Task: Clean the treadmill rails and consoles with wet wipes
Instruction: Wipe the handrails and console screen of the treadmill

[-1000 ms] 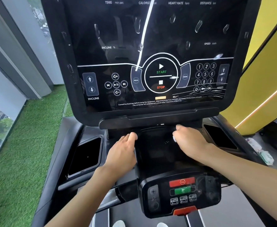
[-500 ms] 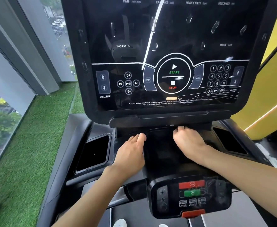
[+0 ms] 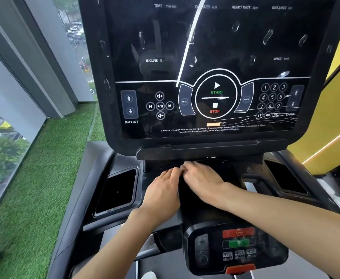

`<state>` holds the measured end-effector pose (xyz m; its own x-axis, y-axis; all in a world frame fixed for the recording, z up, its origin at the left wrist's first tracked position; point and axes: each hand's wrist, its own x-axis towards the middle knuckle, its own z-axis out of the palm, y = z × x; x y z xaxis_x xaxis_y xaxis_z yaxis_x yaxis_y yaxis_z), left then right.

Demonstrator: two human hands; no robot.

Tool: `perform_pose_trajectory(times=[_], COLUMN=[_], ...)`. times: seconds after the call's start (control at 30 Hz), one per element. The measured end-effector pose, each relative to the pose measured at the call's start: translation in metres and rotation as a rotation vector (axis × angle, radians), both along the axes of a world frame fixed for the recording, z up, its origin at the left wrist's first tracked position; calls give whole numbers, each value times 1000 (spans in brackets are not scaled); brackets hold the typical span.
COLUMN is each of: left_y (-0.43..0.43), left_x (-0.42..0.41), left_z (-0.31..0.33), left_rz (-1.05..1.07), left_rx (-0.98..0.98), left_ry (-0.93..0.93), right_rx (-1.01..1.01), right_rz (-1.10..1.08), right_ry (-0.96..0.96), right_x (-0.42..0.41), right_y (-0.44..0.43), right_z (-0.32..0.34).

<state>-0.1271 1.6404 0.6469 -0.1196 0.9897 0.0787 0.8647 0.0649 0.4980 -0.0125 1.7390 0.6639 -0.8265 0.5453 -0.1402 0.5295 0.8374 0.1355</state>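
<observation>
Console screen (image 3: 215, 57) streaked wet, we press open left hand (image 3: 163, 190) and right hand (image 3: 203, 182), grip unclear, on its tray (image 3: 228, 175); rails likely remain.

Green artificial turf (image 3: 34, 188) covers floor on L. Window (image 3: 2, 154) beside it shows trees, parked cars outside; grey window frame (image 3: 44, 67) btwn panes. Yellow wall (image 3: 330, 117) on R.

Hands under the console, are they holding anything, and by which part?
Cannot tell: left hand and right hand lie on the black ledge, fingertips meeting; no wipe shows.
</observation>
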Motion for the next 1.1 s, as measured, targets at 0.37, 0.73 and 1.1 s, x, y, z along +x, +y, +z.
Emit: perform_pose_trajectory(times=[0.37, 0.73, 1.1], left_y=[1, 0, 0], left_x=[-2, -3, -4], left_z=[-5, -3, -4], left_rz=[0, -11, -14], left_rx=[11, 14, 11], left_ry=[44, 40, 35], right_rx=[15, -178, -258], right_rz=[-159, -9, -261], right_ry=[-46, 127, 87], right_x=[87, 23, 87], right_y=[33, -1, 32], right_z=[18, 7, 20])
